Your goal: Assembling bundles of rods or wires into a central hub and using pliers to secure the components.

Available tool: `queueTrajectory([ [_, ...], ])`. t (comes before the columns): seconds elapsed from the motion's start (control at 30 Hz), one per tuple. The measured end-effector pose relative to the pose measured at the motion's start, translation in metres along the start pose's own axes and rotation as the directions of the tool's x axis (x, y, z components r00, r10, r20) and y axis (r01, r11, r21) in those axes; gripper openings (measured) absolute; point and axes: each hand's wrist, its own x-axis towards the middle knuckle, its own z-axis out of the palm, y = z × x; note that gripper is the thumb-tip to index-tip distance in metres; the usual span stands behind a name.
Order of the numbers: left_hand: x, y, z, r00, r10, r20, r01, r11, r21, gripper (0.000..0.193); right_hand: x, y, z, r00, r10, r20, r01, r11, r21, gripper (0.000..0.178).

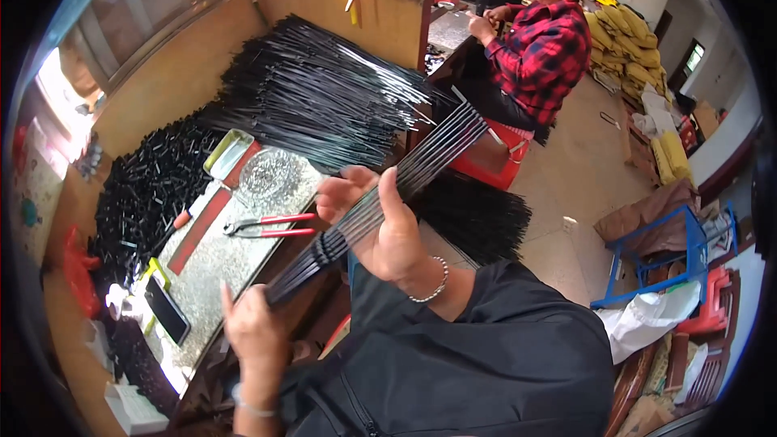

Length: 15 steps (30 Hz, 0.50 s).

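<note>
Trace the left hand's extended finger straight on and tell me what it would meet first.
Probably the pale speckled board, then the red strip lying on it. How high the left hand is above the board is unclear, so it might pass over both.

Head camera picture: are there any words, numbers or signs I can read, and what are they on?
None that I can read.
Phone: no writing I can make out.
Yellow sacks: too small and blurred to tell.
Long thin rods in the hands: no readable marks.
</note>
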Motion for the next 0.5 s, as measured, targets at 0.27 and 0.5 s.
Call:
queueTrajectory([
  [0.27,0.023,-0.016,-0.127,0.962,0.035,0.271,-0.175,0.840,0.513,0.016,-0.042,0.033,0.067,0.604,0.040,0.796,0.795,0.041,-0.605,0.038],
  [0.5,0.025,-0.009,-0.101,0.865,0.368,0.341,-0.488,0.457,0.744,0.042,0.004,0.137,0.010,0.662,0.621,0.420,-0.028,0.580,-0.814,0.026],
])
